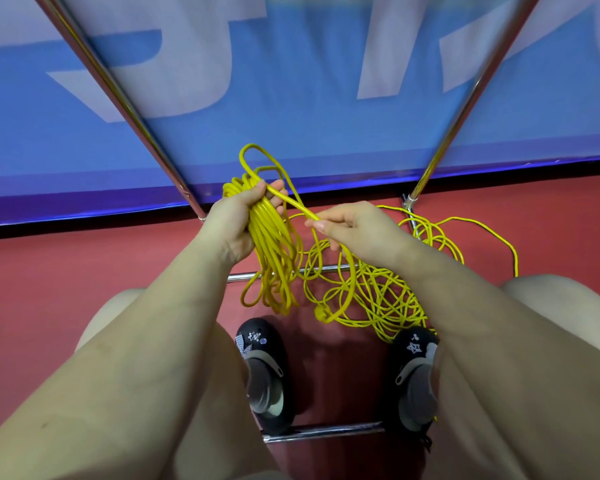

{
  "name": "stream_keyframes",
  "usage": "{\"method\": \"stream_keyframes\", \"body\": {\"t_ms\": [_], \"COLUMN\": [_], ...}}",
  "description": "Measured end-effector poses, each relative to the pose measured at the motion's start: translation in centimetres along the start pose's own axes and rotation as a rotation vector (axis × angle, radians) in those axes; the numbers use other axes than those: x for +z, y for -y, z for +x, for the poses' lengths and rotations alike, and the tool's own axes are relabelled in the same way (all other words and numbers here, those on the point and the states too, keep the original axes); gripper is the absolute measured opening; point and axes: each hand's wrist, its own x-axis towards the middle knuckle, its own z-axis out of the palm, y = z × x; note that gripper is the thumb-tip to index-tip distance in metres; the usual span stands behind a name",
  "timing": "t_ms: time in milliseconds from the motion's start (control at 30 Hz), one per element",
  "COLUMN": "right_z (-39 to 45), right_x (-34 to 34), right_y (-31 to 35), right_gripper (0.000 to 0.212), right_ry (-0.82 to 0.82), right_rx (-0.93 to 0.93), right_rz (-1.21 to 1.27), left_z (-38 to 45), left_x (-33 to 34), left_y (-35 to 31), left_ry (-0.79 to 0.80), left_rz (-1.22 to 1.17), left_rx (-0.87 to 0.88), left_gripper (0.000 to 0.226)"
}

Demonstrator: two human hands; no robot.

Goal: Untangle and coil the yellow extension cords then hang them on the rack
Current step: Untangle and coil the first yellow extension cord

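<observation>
Bare forearms fill the foreground, leading to the hands. A bundle of coiled yellow cord (274,251) is gripped by the left hand (238,223), its loops hanging down toward the red floor (84,265). One strand is pinched by the right hand (354,226) — thumb against curled fingers — just beside the coil. A loose tangle of cord (388,289) is spread on the floor near two dark shoes (265,368), between the chrome rack poles (465,109) — a blue banner (309,81) behind.

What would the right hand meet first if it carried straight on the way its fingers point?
Probably the coiled bundle of yellow cord gripped by the left hand; the right hand points leftward at it, though depth is unclear.
</observation>
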Motion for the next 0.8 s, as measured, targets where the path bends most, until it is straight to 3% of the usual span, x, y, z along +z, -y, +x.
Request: {"method": "stream_keyframes", "body": {"t_ms": [67,200,300,500,633,800], "right_z": [0.1,0.4,0.4,-0.7,-1.0,-1.2], "right_x": [0.2,0.2,0.1,-0.1,-0.5,-0.6], "right_y": [0.2,0.1,-0.1,-2.6,-4.1,-4.6], "right_gripper": [0.023,0.023,0.021,0.024,0.014,0.031], "right_ry": [-0.023,-0.066,-0.002,0.311,0.286,0.356], "right_rx": [-0.002,0.015,0.043,0.19,0.225,0.283], "right_rz": [0.029,0.058,0.051,-0.364,-0.477,-0.608], "left_z": [0.1,0.2,0.1,0.1,0.5,0.3], "left_x": [0.5,1.5,2.2,2.6,1.5,0.7], "left_y": [0.3,1.1,1.2,0.8,0.4,-0.2], "left_ry": [0.003,0.023,0.013,-0.068,-0.095,-0.115], "left_rz": [0.005,0.04,0.056,-0.038,-0.007,-0.008], "left_rx": [-0.024,-0.056,-0.042,0.029,0.042,0.038], "left_gripper": [0.019,0.018,0.019,0.015,0.014,0.027]}}
